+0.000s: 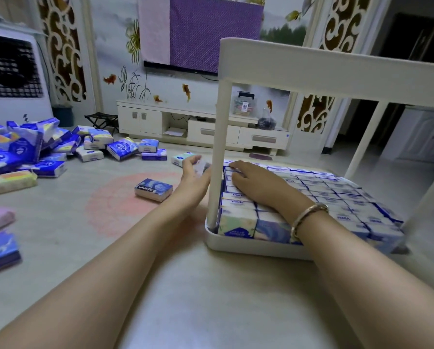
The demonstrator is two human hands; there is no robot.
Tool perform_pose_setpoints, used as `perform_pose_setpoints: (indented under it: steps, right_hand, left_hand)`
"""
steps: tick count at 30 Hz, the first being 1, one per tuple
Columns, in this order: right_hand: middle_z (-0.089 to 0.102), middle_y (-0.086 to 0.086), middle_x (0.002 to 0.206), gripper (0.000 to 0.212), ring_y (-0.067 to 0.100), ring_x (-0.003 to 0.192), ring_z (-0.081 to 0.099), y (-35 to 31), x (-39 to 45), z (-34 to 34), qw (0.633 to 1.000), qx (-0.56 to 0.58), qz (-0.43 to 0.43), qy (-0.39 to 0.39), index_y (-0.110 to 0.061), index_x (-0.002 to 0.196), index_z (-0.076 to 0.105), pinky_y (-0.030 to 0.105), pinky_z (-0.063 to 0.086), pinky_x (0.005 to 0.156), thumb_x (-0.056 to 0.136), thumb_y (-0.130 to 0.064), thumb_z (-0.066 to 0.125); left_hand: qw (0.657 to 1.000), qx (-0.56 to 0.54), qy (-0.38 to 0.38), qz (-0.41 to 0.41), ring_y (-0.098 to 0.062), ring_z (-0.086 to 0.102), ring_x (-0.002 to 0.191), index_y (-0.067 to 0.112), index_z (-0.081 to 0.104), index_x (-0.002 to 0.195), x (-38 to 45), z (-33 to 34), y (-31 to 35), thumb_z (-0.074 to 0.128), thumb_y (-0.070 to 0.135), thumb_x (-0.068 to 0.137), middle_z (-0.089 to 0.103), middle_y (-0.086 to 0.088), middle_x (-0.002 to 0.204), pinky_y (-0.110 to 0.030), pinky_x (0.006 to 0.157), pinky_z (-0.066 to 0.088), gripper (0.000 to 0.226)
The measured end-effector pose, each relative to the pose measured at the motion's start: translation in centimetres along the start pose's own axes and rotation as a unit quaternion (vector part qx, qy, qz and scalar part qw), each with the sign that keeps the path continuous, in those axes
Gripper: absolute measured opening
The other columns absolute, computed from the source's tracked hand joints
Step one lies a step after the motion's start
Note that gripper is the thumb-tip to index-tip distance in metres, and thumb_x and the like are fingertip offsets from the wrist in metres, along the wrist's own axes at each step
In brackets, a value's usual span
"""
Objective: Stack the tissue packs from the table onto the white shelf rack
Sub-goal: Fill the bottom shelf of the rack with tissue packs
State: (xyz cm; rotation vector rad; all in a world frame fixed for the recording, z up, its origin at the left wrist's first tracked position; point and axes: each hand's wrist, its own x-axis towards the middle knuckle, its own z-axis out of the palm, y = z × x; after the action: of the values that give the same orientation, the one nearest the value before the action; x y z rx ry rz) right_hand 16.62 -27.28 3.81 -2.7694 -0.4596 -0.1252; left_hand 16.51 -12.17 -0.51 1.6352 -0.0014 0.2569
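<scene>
Under the right hand (255, 183), tissue packs (319, 195) fill the lower tray of the white shelf rack (248, 244) in tight rows standing on edge; too many and too blurred to count. Right hand: palm down, fingers extended, resting flat on the packs at the tray's far left corner; bangle (309, 215) at the wrist. Left hand (194, 176): just left of the rack post (218, 157), fingers curled round one pack (202, 168), motion-blurred. One loose pack (153, 189) lies near that hand's left; one more (183, 158) just beyond it. Heap of packs (34, 144) well left, uncounted.
</scene>
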Motion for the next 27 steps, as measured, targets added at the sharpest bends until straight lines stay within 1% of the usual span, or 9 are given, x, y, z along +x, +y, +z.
perform_pose_setpoints:
  steps: [3,8,10,12,15,18,22,25,27]
  right_hand:
    - [0.04,0.0,0.148,0.046,0.022,0.131,0.041,0.0,0.0,0.1,1.0,0.002,0.005,-0.001,-0.027,0.145,0.035,0.034,0.033,0.103,0.099,-0.033,0.032]
    - [0.042,0.0,0.147,0.045,0.023,0.13,0.043,0.0,0.0,0.1,1.0,0.005,0.006,0.0,-0.029,0.144,0.036,0.035,0.034,0.103,0.099,-0.034,0.033]
    - [0.043,0.0,0.146,0.045,0.023,0.129,0.044,0.1,0.0,0.1,1.0,0.004,0.007,0.0,-0.029,0.144,0.036,0.036,0.035,0.102,0.099,-0.034,0.033]
    - [0.044,0.0,0.145,0.045,0.023,0.128,0.045,0.2,0.0,0.2,1.0,0.002,0.008,0.002,-0.029,0.143,0.037,0.036,0.036,0.101,0.099,-0.035,0.033]
    - [0.045,0.0,0.144,0.044,0.022,0.126,0.045,0.2,0.0,0.2,1.0,0.004,0.007,0.002,-0.029,0.143,0.037,0.034,0.036,0.097,0.099,-0.035,0.032]
    - [0.046,0.0,0.144,0.044,0.021,0.126,0.046,0.2,0.0,0.2,1.0,0.005,0.005,0.001,-0.029,0.142,0.037,0.035,0.036,0.097,0.099,-0.036,0.032]
    - [0.045,0.0,0.144,0.044,0.022,0.126,0.045,0.1,-0.1,0.1,1.0,0.003,0.002,0.001,-0.028,0.143,0.037,0.035,0.036,0.099,0.1,-0.036,0.033]
    - [0.046,0.001,0.143,0.042,0.022,0.125,0.046,0.0,-0.2,0.0,1.0,0.001,-0.002,0.004,-0.027,0.142,0.037,0.034,0.036,0.096,0.1,-0.034,0.032]
    - [0.046,0.001,0.142,0.042,0.022,0.125,0.046,-0.1,-0.2,0.0,1.0,-0.002,-0.002,0.003,-0.027,0.142,0.038,0.034,0.036,0.096,0.101,-0.033,0.032]
  left_hand:
    - [0.997,-0.08,0.009,-0.015,-0.02,0.057,0.092,0.047,0.033,0.116,0.2,-0.5,0.5,0.049,0.035,0.096,0.054,-0.008,0.126,-0.036,0.087,0.046,0.028]
    - [0.992,-0.051,-0.113,0.038,-0.01,0.053,0.085,0.027,0.052,0.109,-1.6,-1.7,1.2,0.043,0.026,0.101,0.063,0.008,0.084,-0.02,0.076,0.039,0.012]
    - [0.987,-0.024,-0.156,0.038,-0.006,0.054,0.088,0.035,0.056,0.106,-2.2,-1.8,1.8,0.043,0.032,0.1,0.068,0.009,0.092,-0.02,0.077,0.038,0.015]
    - [0.981,-0.002,-0.192,0.029,-0.011,0.054,0.097,0.037,0.056,0.107,-2.6,-2.0,2.1,0.042,0.032,0.1,0.066,-0.003,0.108,-0.024,0.082,0.04,0.017]
    - [0.97,-0.033,-0.238,0.02,-0.012,0.06,0.094,0.029,0.055,0.115,-3.1,-2.1,2.0,0.045,0.017,0.099,0.063,-0.006,0.11,-0.017,0.08,0.049,0.021]
    - [0.963,-0.009,-0.268,0.02,-0.016,0.064,0.108,0.031,0.058,0.114,-2.9,-2.3,1.7,0.053,0.006,0.095,0.061,-0.004,0.125,-0.029,0.094,0.049,0.032]
    - [0.965,0.115,-0.226,0.069,-0.019,0.058,0.113,0.029,0.061,0.117,-3.0,-2.6,1.7,0.061,0.001,0.089,0.06,0.002,0.124,-0.03,0.093,0.053,0.04]
    - [0.963,0.164,-0.154,0.152,-0.01,0.058,0.098,0.031,0.063,0.107,-3.2,-2.2,1.5,0.07,0.005,0.082,0.053,0.003,0.121,-0.018,0.078,0.052,0.036]
    - [0.959,0.179,-0.125,0.18,-0.01,0.059,0.094,0.036,0.062,0.099,-3.2,-2.0,1.3,0.073,0.007,0.08,0.052,0.004,0.118,-0.021,0.079,0.052,0.036]
